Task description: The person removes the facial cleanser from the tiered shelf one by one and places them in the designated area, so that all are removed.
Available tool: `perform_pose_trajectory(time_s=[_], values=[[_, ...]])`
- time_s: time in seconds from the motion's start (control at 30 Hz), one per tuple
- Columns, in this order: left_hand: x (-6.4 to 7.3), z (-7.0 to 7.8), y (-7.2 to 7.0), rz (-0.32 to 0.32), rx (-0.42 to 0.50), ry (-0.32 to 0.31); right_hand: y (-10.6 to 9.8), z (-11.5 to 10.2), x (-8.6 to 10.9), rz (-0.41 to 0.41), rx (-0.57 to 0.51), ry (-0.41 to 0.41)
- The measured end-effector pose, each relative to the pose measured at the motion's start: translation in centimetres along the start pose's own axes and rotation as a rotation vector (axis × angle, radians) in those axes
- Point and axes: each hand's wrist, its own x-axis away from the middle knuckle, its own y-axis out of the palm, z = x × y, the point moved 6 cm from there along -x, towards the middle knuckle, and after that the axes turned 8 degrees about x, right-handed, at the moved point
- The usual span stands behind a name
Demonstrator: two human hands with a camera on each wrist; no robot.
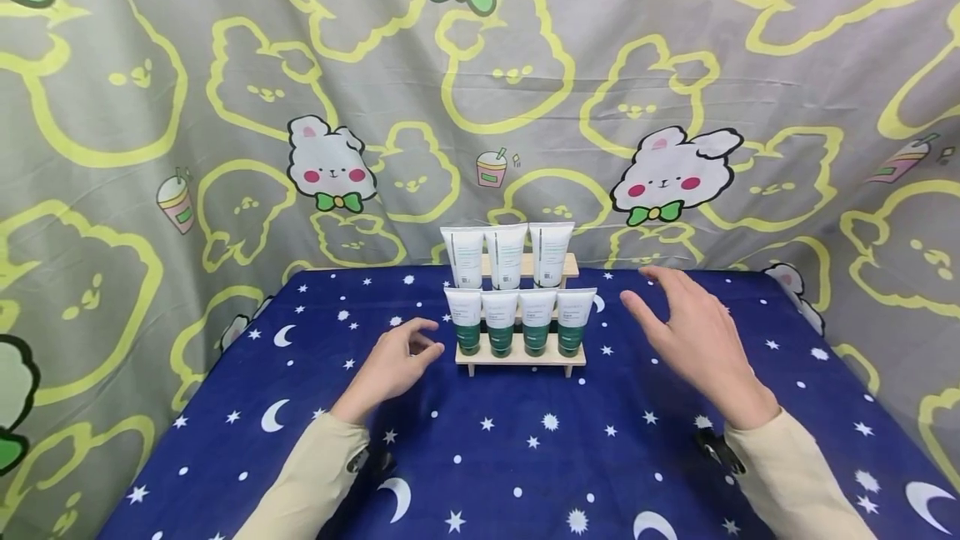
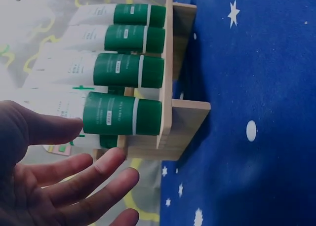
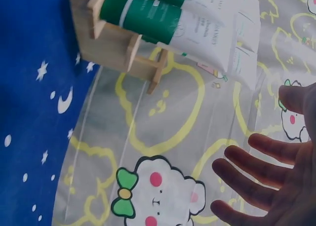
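Head view, nearest first: long beige fabric sleeves (image 1: pixel 795 477) on two forearms reaching in from the bottom edge, with a small black device (image 1: pixel 722 450) at each wrist. Beneath them, a dark blue cloth (image 1: pixel 510 457) printed with white stars, dots and crescent moons. Farther in, the left hand (image 1: pixel 393 363), bare, fingers loosely bent, thumb and fingertips apart, nothing held; just beside the left end of a light wooden tiered stand (image 1: pixel 517 361). Opposite, farther from the stand, the right hand (image 1: pixel 701 340), also bare, fingers extended, thumb spread away, nothing held. Between the hands, on the lower front tier, four white-and-green squeeze tubes (image 1: pixel 498 323), upright on dark green caps in a side-by-side row. From the left wrist, thumb overlapping the edge of the endmost tube in view, fingers spread below. Behind and higher, three white squeeze tubes (image 1: pixel 506 252), upright, lower ends hidden by the front row. Farthest back, a grey fabric backdrop (image 1: pixel 405 90) with yellow animal outlines, white rabbit faces with green bows, and pink drink cups.
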Motion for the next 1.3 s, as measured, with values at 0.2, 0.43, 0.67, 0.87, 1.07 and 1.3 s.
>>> perform_pose_trajectory(time_s=[0.2,0.43,0.67,0.87,1.07,1.3], values=[[-1.1,-0.9,1.4,-0.059,-0.006,-0.028,0.1,-0.9,-1.2,0.031,-0.060,-0.003],[-1.4,-1.2,2.4,-0.107,0.019,-0.013,1.0,-1.5,-2.6,0.022,-0.090,0.002],[-1.8,-1.7,3.3,-0.118,0.029,-0.027,1.6,-2.4,-3.7,0.014,-0.070,0.002],[-2.2,-2.1,3.9,-0.118,0.047,-0.042,2.1,-3.2,-4.7,-0.006,-0.069,0.007],[-2.5,-2.3,4.2,-0.123,0.059,-0.056,3.0,-3.4,-5.6,-0.042,-0.090,0.042],[-2.7,-2.5,4.4,-0.113,0.062,-0.056,4.0,-3.9,-6.2,-0.070,-0.124,0.046]])
